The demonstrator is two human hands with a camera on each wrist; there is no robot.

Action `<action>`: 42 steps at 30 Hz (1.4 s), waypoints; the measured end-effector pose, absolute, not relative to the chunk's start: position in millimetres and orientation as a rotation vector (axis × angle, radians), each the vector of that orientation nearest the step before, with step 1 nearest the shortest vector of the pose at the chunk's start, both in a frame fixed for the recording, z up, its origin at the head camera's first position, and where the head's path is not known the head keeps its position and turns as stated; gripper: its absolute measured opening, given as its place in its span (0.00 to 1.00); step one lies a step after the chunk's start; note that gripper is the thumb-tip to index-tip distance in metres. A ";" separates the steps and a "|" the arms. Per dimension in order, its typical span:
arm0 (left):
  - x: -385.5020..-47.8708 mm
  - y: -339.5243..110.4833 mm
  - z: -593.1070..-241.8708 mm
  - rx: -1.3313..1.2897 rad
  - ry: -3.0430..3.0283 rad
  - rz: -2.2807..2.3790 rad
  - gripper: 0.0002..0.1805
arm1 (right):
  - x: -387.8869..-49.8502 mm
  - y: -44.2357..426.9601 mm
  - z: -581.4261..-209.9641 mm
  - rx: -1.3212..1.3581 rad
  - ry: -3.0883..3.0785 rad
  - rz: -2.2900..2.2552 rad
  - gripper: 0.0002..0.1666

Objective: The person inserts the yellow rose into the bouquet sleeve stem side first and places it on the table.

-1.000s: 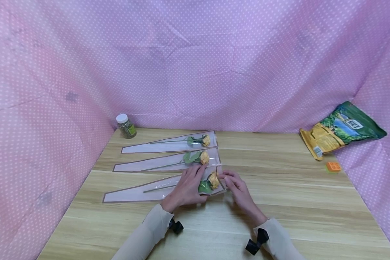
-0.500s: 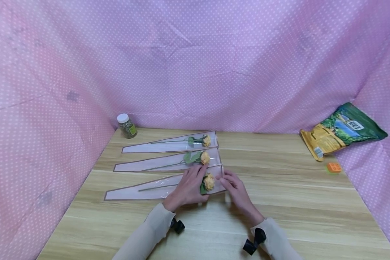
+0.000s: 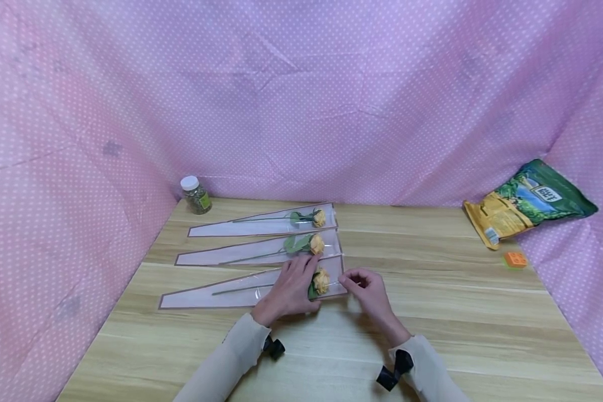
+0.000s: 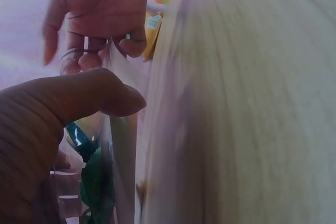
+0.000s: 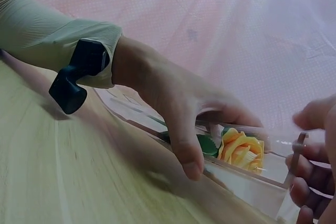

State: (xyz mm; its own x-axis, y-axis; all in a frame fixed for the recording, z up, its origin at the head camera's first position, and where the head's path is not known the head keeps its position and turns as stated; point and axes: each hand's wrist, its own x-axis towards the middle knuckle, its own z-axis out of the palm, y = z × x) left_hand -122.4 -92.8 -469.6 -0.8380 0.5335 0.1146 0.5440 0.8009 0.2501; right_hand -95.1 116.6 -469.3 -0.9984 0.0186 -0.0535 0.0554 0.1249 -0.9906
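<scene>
A clear, brown-edged flower sleeve with a yellow rose inside lies nearest the person. My left hand spans the sleeve beside the bloom, thumb at the near edge and fingers over the far side, covering part of the stem and leaves. At the wide mouth on the right, my right hand pinches the sleeve's edge with curled fingers; the exact contact is partly hidden. The right wrist view shows the rose between both hands. The left wrist view has my left thumb close to the sleeve.
Two more sleeved roses lie behind: a middle sleeve and a back sleeve. A white-lidded jar stands back left. At right are a green and yellow bag and an orange block. Pink dotted cloth surrounds the wooden table.
The rose has slid left, deeper into the sleeve, and the wide mouth lies flatter. My right fingers have curled in at the edge. The left hand has barely moved.
</scene>
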 end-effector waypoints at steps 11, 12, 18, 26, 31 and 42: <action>-125.7 -90.6 -471.0 -0.924 -3.050 -0.383 0.62 | -94.1 126.0 -477.6 0.086 2.267 -2.013 0.11; -125.7 -90.8 -470.9 -0.931 -3.052 -0.375 0.62 | -94.2 126.8 -478.7 0.087 2.255 -2.020 0.11; -125.0 -93.1 -471.0 -0.938 -3.050 -0.353 0.63 | -95.4 130.2 -484.3 0.109 2.241 -1.984 0.13; -123.6 -96.5 -469.0 -0.934 -3.058 -0.365 0.61 | -98.1 134.3 -486.8 0.092 2.271 -1.944 0.12; -124.9 -97.2 -468.8 -0.936 -3.064 -0.356 0.61 | -101.8 143.2 -481.0 0.156 2.300 -1.917 0.15; -129.9 -118.1 -455.9 -0.859 -3.016 -0.563 0.62 | -112.7 209.8 -470.2 0.042 2.812 -1.615 0.18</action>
State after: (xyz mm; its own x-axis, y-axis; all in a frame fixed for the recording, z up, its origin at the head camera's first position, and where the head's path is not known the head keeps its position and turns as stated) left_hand -129.9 -118.1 -455.9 -0.8536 0.5183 0.0526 0.5024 0.7921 0.3466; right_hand -112.7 209.8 -470.2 -0.9946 0.0725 0.0748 -0.0281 0.5047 -0.8628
